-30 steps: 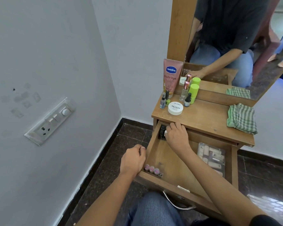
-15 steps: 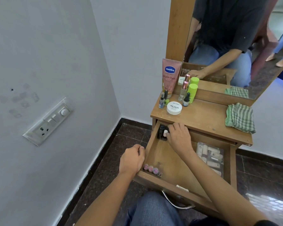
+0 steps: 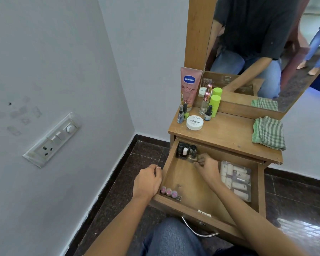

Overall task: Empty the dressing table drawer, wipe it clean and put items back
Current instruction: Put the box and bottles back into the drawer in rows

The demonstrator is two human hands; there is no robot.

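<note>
- Light-brown wooden drawer (image 3: 187, 183): pulled open beneath the tabletop (image 3: 225, 133).
- Small dark nail-polish bottles (image 3: 186, 151): upright in its back-left corner.
- Three pink-topped little bottles (image 3: 168, 191): in a row in the front-left corner.
- Clear plastic pouch of white tubes (image 3: 236, 180): lying along the right side.
- Green checked cloth (image 3: 268, 133): crumpled at the tabletop's right end.

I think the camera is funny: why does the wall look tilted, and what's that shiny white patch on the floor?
Head view: the wide-angle lens tilts and bows the wall and switch plate; the white patch on the dark floor is glare off polished tiles; the right hand, pinching a small bottle in the drawer, looks slightly soft, the Vaseline tube sharp.
</note>
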